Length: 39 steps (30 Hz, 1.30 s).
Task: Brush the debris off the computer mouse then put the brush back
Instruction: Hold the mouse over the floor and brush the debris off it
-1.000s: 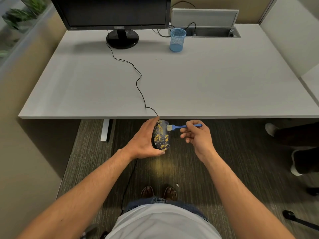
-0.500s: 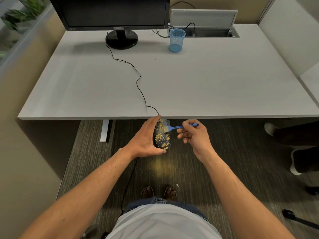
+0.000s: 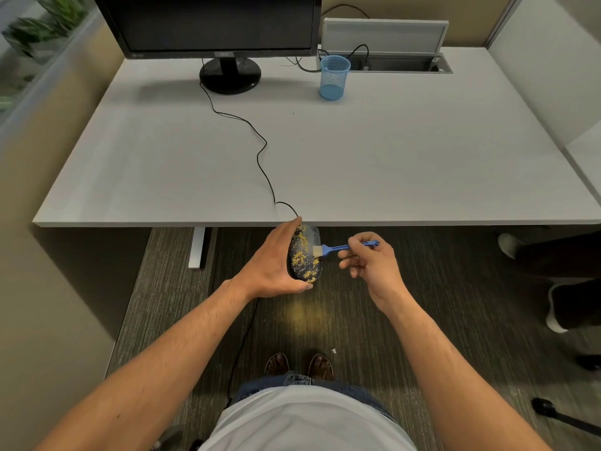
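A: Below the front edge of the pale grey rectangular desk (image 3: pixel 325 164), where is the black oval computer mouse (image 3: pixel 304 257) located?

B: It is held over the dark carpet (image 3: pixel 357 320), just off the desk edge. It is gripped by the left hand (image 3: pixel 273 265), whose fingers are curled round its far side, with the thumb at its near end. Yellow debris (image 3: pixel 305 271) is seen scattered over its top (mostly toward the near end).

A: How is the small blue plastic brush (image 3: pixel 344 247) held?

B: Its handle is pinched by the right hand (image 3: pixel 370 262) between thumb and curled fingers. The pale bristles (image 3: pixel 317 250) are laid against the right side of the mouse.

A: What else is visible?

B: A thin black cable (image 3: pixel 260 151) is run from the mouse across the desk toward the black monitor (image 3: pixel 214 24). A blue mesh cup (image 3: pixel 334 78) is stood upright near the back, well apart from both hands.
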Tool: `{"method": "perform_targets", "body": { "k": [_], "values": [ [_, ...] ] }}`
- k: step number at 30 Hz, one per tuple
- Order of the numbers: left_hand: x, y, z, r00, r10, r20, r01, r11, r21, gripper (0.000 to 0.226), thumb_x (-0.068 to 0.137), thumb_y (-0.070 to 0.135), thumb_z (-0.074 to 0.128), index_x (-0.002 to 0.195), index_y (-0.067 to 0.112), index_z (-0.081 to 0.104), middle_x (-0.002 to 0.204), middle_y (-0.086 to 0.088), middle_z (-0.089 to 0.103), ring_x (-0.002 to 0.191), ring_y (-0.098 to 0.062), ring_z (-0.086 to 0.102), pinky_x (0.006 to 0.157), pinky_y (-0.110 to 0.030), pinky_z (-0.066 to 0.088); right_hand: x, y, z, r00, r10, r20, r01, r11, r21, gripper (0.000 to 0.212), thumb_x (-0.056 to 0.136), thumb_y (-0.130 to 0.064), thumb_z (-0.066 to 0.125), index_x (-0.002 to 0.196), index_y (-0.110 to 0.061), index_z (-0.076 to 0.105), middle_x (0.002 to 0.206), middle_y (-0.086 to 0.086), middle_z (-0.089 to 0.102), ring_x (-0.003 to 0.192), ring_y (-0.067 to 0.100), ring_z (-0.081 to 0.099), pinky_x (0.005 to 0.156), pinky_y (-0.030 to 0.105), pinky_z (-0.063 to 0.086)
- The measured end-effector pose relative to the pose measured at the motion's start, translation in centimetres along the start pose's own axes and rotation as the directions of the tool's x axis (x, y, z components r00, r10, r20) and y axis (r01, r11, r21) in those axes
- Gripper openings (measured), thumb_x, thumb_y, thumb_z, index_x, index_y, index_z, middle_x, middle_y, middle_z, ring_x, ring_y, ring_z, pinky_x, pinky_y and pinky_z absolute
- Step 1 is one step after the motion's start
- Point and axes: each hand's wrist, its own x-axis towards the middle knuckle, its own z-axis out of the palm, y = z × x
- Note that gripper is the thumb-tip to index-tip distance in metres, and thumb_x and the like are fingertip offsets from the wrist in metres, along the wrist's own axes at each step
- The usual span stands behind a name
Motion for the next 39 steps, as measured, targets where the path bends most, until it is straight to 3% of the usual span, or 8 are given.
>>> {"method": "perform_targets", "body": {
  "k": [4, 9, 15, 21, 26, 32, 39],
  "values": [
    [0.1, -0.1, 0.0, 1.0, -0.007, 0.001, 0.007, 1.0, -0.004, 0.127, 0.059, 0.054, 0.087, 0.156, 0.024, 0.01, 0.158, -0.001, 0.025, 0.144, -0.016, 0.026, 0.114, -0.03, 0.026, 0.1, -0.1, -0.8, 0.999, 0.006, -0.053, -0.004, 0.999, 0.043, 0.007, 0.103, -0.014, 0.055, 0.102, -0.011, 0.061, 0.078, 0.007, 0.073, 0.064, 0.017, 0.066, 0.051, 0.021, 0.048],
    [0.3, -0.1, 0.1, 1.0, -0.01, 0.001, 0.01, 1.0, 0.002, 0.127, 0.058, 0.055, 0.086, 0.155, 0.026, 0.009, 0.158, -0.001, 0.024, 0.145, -0.016, 0.025, 0.115, -0.03, 0.024, -0.2, 0.3, 0.0, 0.999, -0.02, 0.048, 0.02, 1.0, 0.009, 0.007, 0.102, -0.013, 0.056, 0.101, -0.009, 0.061, 0.081, 0.01, 0.073, 0.065, 0.018, 0.068, 0.051, 0.022, 0.048],
    [0.5, -0.1, 0.0, 1.0, -0.021, 0.002, 0.021, 1.0, -0.003, 0.127, 0.058, 0.054, 0.087, 0.155, 0.027, 0.009, 0.158, 0.0, 0.024, 0.145, -0.016, 0.026, 0.113, -0.029, 0.025, -0.3, 0.2, -1.0, 1.0, -0.009, -0.027, 0.01, 0.999, 0.036, 0.007, 0.102, -0.014, 0.056, 0.102, -0.01, 0.062, 0.079, 0.008, 0.072, 0.065, 0.017, 0.067, 0.053, 0.022, 0.047],
    [0.6, 0.1, 0.1, 1.0, -0.014, 0.001, 0.014, 1.0, -0.005, 0.127, 0.06, 0.049, 0.089, 0.156, 0.023, 0.01, 0.158, -0.002, 0.025, 0.144, -0.017, 0.027, 0.113, -0.029, 0.025, -0.4, 0.5, -0.2, 0.997, -0.028, 0.074, 0.027, 0.999, 0.023, 0.006, 0.102, -0.014, 0.057, 0.1, -0.01, 0.061, 0.081, 0.01, 0.073, 0.066, 0.019, 0.068, 0.053, 0.022, 0.049],
    [0.5, 0.1, 0.0, 1.0, -0.023, 0.0, 0.023, 1.0, -0.01, 0.127, 0.061, 0.048, 0.09, 0.156, 0.023, 0.01, 0.158, -0.001, 0.023, 0.144, -0.017, 0.026, 0.114, -0.03, 0.027, -0.2, 0.6, -1.3, 1.0, -0.008, -0.008, 0.009, 0.999, 0.049, 0.006, 0.102, -0.014, 0.057, 0.102, -0.01, 0.061, 0.081, 0.01, 0.072, 0.067, 0.02, 0.067, 0.052, 0.022, 0.047],
    [0.8, 0.3, 0.0, 1.0, -0.023, 0.012, 0.023, 1.0, -0.004, 0.127, 0.061, 0.047, 0.09, 0.156, 0.02, 0.01, 0.158, -0.003, 0.024, 0.145, -0.018, 0.027, 0.116, -0.033, 0.026, -0.3, 0.8, -0.5, 0.994, -0.033, 0.101, 0.03, 0.999, 0.034, 0.006, 0.101, -0.013, 0.057, 0.1, -0.009, 0.061, 0.082, 0.012, 0.072, 0.066, 0.02, 0.068, 0.053, 0.022, 0.048],
    [0.9, 0.2, -0.4, 1.0, -0.026, 0.006, 0.026, 1.0, -0.01, 0.127, 0.061, 0.046, 0.09, 0.156, 0.021, 0.01, 0.158, -0.003, 0.024, 0.144, -0.018, 0.027, 0.116, -0.035, 0.03, -0.2, 0.8, -1.4, 1.0, -0.023, 0.018, 0.021, 0.995, 0.096, 0.006, 0.101, -0.014, 0.056, 0.101, -0.01, 0.06, 0.08, 0.009, 0.072, 0.065, 0.018, 0.067, 0.052, 0.022, 0.047]
  ]
}}
